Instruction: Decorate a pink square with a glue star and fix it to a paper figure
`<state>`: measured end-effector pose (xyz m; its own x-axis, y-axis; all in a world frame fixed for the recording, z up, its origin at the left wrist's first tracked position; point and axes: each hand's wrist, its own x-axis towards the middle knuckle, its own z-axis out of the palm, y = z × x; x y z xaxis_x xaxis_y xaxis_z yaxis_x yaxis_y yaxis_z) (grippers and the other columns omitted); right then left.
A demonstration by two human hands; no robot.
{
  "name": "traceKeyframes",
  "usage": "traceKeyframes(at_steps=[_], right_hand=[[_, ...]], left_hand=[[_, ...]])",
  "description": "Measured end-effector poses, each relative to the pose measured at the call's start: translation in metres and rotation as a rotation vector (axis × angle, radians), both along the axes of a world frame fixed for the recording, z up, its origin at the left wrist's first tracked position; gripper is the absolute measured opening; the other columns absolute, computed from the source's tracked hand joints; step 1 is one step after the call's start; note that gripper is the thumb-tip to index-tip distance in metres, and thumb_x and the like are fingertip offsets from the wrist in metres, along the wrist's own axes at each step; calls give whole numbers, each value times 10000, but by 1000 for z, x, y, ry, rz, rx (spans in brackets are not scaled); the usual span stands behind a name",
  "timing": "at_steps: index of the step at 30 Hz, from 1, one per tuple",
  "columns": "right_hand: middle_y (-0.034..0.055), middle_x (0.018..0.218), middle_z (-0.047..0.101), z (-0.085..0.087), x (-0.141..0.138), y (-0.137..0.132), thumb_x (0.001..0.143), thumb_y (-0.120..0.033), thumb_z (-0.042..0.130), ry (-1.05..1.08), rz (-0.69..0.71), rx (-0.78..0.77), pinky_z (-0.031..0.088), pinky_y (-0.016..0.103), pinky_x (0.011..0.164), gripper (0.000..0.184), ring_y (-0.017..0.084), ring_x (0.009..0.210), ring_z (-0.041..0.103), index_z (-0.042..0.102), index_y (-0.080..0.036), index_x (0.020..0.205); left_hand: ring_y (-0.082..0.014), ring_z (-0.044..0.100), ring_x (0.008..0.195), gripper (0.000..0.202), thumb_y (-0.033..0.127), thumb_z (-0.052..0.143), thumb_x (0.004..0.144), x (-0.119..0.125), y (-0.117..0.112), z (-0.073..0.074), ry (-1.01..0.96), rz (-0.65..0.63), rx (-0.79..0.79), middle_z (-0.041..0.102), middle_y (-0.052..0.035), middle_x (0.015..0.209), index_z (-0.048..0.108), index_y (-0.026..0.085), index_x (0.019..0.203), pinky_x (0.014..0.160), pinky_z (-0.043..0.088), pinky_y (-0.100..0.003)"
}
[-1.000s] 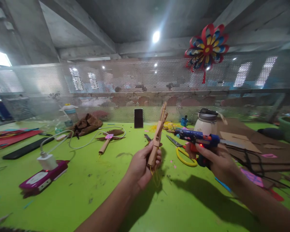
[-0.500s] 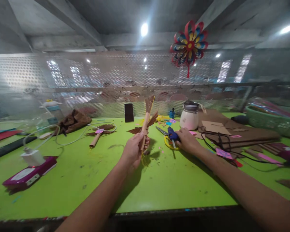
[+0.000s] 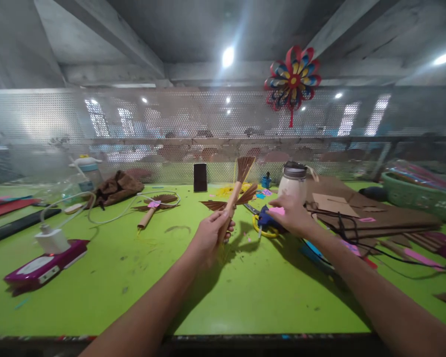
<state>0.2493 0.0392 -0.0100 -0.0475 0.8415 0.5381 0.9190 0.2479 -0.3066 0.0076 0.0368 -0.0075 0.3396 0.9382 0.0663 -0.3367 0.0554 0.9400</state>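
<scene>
A brown paper craft (image 3: 232,198) is in my left hand (image 3: 217,228), whose fingers wrap round its rolled tube. The craft has a pleated fan at its top, pleated wings at its sides and thin yellow strings. My right hand (image 3: 295,214) is raised over the right side of the table with a small pink paper piece (image 3: 277,210) between thumb and fingers. Close below it lies a blue glue gun (image 3: 263,217), with yellow-handled scissors (image 3: 270,233) partly under it. A similar brown paper craft (image 3: 147,217) with a pink patch lies to the left.
A white jar (image 3: 293,182) stands behind my right hand. Brown sheets (image 3: 390,210), black cables and a green basket (image 3: 418,196) occupy the right. A purple power strip (image 3: 46,265) with a charger and cable is left; a phone (image 3: 199,177) stands upright at the back.
My right hand has come off the glue gun, risen slightly and now has the pink paper piece. My left hand keeps the craft, with its fan tilted more to the right.
</scene>
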Motion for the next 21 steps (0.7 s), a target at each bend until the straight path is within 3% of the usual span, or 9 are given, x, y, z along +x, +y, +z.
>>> traceKeyframes(at_steps=[3,5,7,10,14,17,21], right_hand=[[83,853,655,12,-14,-12,818,-369,552,382,166,130,486,331,718,267,184,772,594,678,-143,888],[89,883,652,17,-19,-19,804,-393,579,575,230,160,503,323,701,319,178,775,603,656,-135,974],[102,961,643,21,-22,-25,808,-379,583,639,288,181,508,329,733,348,189,852,604,622,-139,1057],[114,1066,599,25,-26,-33,816,-323,579,481,302,319,485,366,803,298,223,991,562,606,-162,1066],[129,1120,547,26,-28,-36,804,-301,602,165,149,566,396,456,902,310,280,1089,467,598,-173,1087],[130,1113,562,23,-28,-35,821,-318,596,-21,111,490,363,468,875,267,294,1071,446,625,-175,1045],[87,949,625,18,-32,-35,867,-311,550,-172,124,372,310,440,842,169,256,959,469,659,-182,873]], left_hand=[[-89,486,603,220,299,670,767,4,-3,-1,28,18,11,565,-56,716,611,116,874,502,371,-185],[-101,499,619,234,309,675,759,6,-3,-2,80,30,30,577,-65,720,636,114,881,522,384,-196],[-114,507,636,261,315,683,748,9,-4,-3,133,37,52,588,-71,722,660,115,915,537,389,-207],[-117,497,618,296,310,695,732,11,-5,-4,176,39,61,591,-68,698,681,112,951,534,376,-215],[-117,490,599,291,318,712,713,13,-7,-4,219,64,59,595,-78,691,696,99,903,535,370,-226],[-110,492,606,278,310,714,711,13,-8,-3,238,60,49,592,-74,698,692,97,889,546,370,-220],[-103,495,621,278,298,713,717,14,-7,-4,199,67,35,588,-64,710,671,100,906,552,372,-208]])
